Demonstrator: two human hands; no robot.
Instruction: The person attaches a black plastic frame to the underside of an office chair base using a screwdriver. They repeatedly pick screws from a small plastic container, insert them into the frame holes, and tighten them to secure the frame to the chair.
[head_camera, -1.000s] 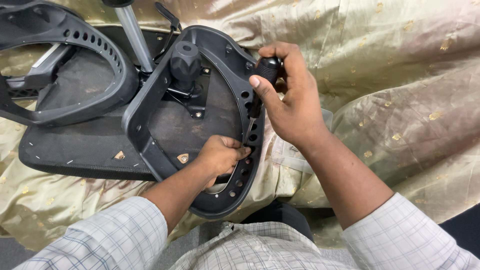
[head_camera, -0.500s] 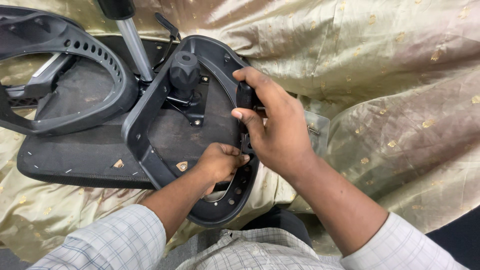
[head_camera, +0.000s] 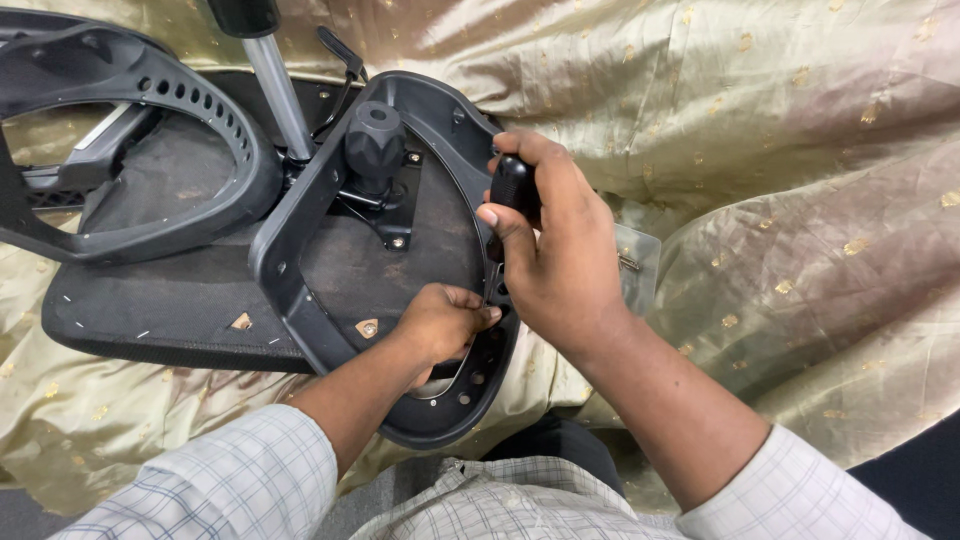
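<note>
The right hand (head_camera: 560, 260) is closing its fingers around a black screwdriver handle (head_camera: 514, 186), holding it upright over the near rim of the black armrest frame (head_camera: 300, 230). The left hand (head_camera: 440, 322) is pinching at the screwdriver's tip against that frame. The upturned chair seat (head_camera: 150, 310) is lying on gold cloth (head_camera: 780, 150); a clear plastic bag (head_camera: 636, 262) beside the right hand is holding a screw.

Pale checked shirt, sleeves pushed up the forearms, bare left hand (head_camera: 440, 322) and right hand (head_camera: 560, 262).
</note>
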